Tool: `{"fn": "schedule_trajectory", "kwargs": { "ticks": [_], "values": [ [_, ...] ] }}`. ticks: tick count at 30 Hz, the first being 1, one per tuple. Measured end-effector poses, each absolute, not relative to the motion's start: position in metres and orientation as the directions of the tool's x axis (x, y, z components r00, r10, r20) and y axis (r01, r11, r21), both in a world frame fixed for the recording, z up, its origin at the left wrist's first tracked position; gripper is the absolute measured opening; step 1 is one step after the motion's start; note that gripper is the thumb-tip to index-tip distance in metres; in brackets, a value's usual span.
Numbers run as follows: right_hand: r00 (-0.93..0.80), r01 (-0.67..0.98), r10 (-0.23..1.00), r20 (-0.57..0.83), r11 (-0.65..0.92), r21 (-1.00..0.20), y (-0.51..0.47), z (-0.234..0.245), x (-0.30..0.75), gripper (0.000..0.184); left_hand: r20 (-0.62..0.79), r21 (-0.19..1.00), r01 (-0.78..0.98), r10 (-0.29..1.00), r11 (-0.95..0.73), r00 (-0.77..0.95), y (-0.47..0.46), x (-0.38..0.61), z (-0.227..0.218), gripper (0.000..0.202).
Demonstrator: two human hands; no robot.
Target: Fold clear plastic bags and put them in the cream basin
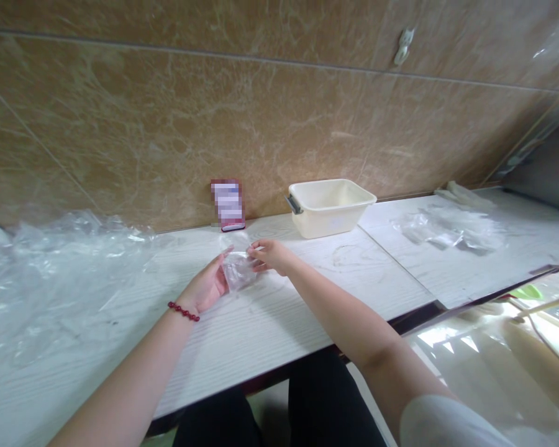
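Note:
Between my two hands is a small clear plastic bag (238, 272), held just above the white table. My left hand (209, 287), with a red bead bracelet (184, 311) at the wrist, grips the bag's left side between thumb and fingers. On the other side, my right hand (271, 256) pinches the bag's upper right edge with its fingertips. What is inside the bag, if anything, I cannot make out. Behind the bag, a phone (229, 205) in a red case leans upright against the wall.
A cream plastic bin (328, 217) with a grey handle stands by the wall, right of the phone. Crumpled clear plastic bags (51, 273) cover the table's left end. More clear bags (451, 230) lie to the right, near a pale glove-like item (466, 195). The table (261, 329) ends close before my lap.

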State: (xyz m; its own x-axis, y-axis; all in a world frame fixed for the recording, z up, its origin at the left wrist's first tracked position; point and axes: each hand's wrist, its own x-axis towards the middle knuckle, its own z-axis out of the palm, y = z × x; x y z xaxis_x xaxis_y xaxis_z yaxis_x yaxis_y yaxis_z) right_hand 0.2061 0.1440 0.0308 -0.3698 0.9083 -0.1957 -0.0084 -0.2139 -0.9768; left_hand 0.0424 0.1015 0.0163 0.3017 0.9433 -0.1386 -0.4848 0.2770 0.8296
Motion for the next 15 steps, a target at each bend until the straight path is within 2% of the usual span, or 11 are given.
{"fn": "schedule_trajectory", "kwargs": {
  "ticks": [11, 15],
  "values": [
    [-0.348, 0.000, 0.922, -0.168, -0.180, -0.984, 0.153, 0.022, 0.209, 0.016, -0.188, 0.811, -0.449, 0.894, 0.375, 0.406, 0.106, 0.041, 0.017, 0.042],
    [-0.277, -0.034, 0.955, -0.104, -0.118, -0.992, 0.158, 0.054, 0.228, 0.013, -0.213, 0.816, -0.397, 0.856, 0.421, 0.471, 0.108, 0.036, 0.018, 0.043]
  ]
}}
